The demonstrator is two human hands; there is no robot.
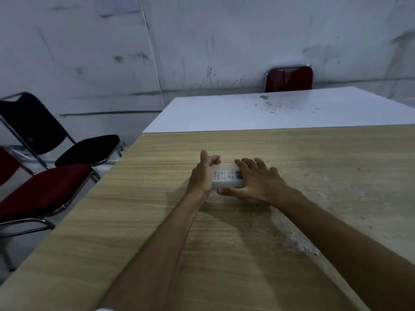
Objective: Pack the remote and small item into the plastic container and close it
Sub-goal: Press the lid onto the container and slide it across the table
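A clear plastic container [224,184] lies on the wooden table [157,221], and a white remote [225,175] with rows of grey buttons shows through its top. My left hand [202,173] grips the container's left end, fingers curled over the far edge. My right hand [256,180] lies flat on the right part of the top, fingers spread, thumb along the near edge. It hides the right end of the container. The small item is not visible.
A white table [269,111] adjoins the wooden one at the far side, with a red chair back [289,79] behind it. Left of the table stand a red chair [42,189] and a black chair [33,126]. A chipped white patch [303,242] marks the tabletop near my right forearm.
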